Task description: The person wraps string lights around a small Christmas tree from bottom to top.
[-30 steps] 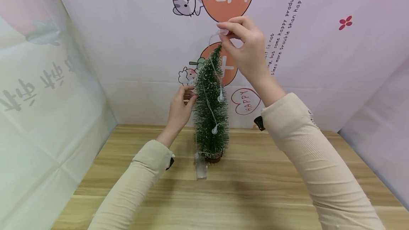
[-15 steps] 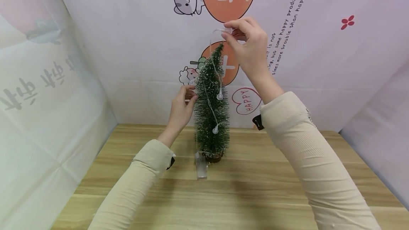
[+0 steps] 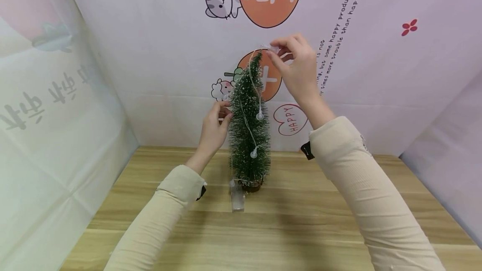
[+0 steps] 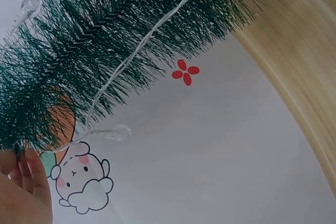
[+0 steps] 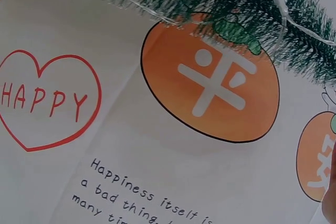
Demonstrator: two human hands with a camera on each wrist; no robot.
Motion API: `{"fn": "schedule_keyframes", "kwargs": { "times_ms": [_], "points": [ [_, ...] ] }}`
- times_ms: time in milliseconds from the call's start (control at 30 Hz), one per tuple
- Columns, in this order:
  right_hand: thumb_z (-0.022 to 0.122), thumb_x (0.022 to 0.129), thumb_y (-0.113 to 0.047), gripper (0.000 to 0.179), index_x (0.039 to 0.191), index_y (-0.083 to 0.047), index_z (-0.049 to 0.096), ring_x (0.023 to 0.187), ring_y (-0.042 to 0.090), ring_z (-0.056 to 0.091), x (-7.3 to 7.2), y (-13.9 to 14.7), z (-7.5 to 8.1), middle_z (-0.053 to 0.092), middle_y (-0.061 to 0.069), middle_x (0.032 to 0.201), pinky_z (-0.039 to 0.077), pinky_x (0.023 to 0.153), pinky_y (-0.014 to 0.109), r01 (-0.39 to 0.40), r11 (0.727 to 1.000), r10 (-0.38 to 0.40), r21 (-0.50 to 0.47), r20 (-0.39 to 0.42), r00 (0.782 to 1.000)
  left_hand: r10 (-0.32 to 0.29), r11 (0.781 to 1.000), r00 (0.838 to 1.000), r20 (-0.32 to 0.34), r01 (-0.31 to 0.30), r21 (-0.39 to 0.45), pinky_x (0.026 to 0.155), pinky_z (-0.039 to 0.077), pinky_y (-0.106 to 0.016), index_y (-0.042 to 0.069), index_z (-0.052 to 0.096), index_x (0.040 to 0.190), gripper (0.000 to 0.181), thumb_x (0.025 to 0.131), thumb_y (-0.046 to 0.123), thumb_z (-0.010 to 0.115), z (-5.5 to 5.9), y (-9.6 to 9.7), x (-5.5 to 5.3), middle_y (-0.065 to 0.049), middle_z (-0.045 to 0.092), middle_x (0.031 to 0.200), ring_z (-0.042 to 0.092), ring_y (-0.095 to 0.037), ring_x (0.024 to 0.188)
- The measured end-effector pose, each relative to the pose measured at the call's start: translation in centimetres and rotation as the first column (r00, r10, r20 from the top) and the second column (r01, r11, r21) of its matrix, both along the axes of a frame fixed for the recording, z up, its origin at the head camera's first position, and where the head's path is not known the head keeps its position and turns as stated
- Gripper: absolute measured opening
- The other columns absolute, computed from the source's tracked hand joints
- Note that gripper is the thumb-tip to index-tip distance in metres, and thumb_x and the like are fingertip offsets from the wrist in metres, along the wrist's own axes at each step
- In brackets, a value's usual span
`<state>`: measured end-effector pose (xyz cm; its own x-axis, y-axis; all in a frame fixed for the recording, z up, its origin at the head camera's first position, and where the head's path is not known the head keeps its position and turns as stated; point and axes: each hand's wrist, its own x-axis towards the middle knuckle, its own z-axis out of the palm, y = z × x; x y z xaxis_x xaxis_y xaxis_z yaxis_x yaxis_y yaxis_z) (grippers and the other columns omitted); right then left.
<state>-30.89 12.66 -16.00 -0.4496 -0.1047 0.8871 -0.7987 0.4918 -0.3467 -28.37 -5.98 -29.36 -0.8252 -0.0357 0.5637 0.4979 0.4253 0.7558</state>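
Observation:
A small frosted artificial Christmas tree (image 3: 248,129) stands upright on the table, with a clear-wired string of lights (image 3: 246,125) draped over it. My left hand (image 3: 214,131) is at the tree's left side, its thumb and fingertips pinching the bristles; the left wrist view shows these fingers (image 4: 32,174) against the green needles. Near the tree's tip my right hand (image 3: 297,66) pinches the clear end bulb of the string, mostly covered by its fingertips. Other clear bulbs hang on the front, one bulb (image 3: 260,115) higher and another bulb (image 3: 253,153) lower.
A clear battery box (image 3: 237,198) lies on the wooden table (image 3: 308,221) in front of the tree's round base (image 3: 252,186). Behind stands a white printed cloth backdrop (image 3: 165,53) with cartoon fruit and lettering. Cloth side walls flank the table.
My right hand moved slightly right, then down with the bulb, bringing the wire close to the tree's tip. My left hand stays in place.

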Motion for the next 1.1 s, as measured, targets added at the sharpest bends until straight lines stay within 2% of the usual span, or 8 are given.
{"fn": "schedule_keyframes", "kwargs": {
  "times_ms": [367,533,1100],
  "points": [
    [0.068,0.086,-0.006,0.019,0.098,0.009,0.064,0.081,0.018,0.061,-0.2,0.8,-2.1,0.06,0.02,0.092,0.047,0.071,0.005,-0.004,1.0,0.004,0.024,0.0,1.0,-0.005,1.0,1.0,0.009,0.005,0.003,0.085,0.057,-0.039,0.0,0.052,0.121,0.028,0.094,0.002,0.055,-0.1,0.0,-0.2,-0.018,0.062,0.102,0.064,-0.032,0.097],
    [0.067,0.087,-0.004,0.018,0.098,0.01,0.063,0.081,0.025,0.062,-0.4,1.2,-2.9,0.06,0.023,0.092,0.046,0.073,0.003,-0.031,0.998,0.033,0.046,-0.044,0.998,-0.007,1.0,1.0,0.014,0.007,0.003,0.085,0.056,-0.039,0.001,0.052,0.122,0.028,0.094,0.002,0.055,-0.1,0.0,-0.1,-0.018,0.062,0.102,0.064,-0.032,0.097],
    [0.067,0.087,-0.005,0.019,0.096,0.011,0.063,0.077,0.026,0.062,0.0,1.9,-3.9,0.062,0.025,0.088,0.048,0.075,0.005,-0.077,0.99,0.097,0.12,-0.171,0.98,0.006,1.0,1.0,0.006,-0.006,-0.008,0.082,0.057,-0.038,0.0,0.053,0.122,0.028,0.094,0.002,0.054,0.0,0.2,-0.1,-0.018,0.063,0.102,0.064,-0.031,0.095]
  ]
}}
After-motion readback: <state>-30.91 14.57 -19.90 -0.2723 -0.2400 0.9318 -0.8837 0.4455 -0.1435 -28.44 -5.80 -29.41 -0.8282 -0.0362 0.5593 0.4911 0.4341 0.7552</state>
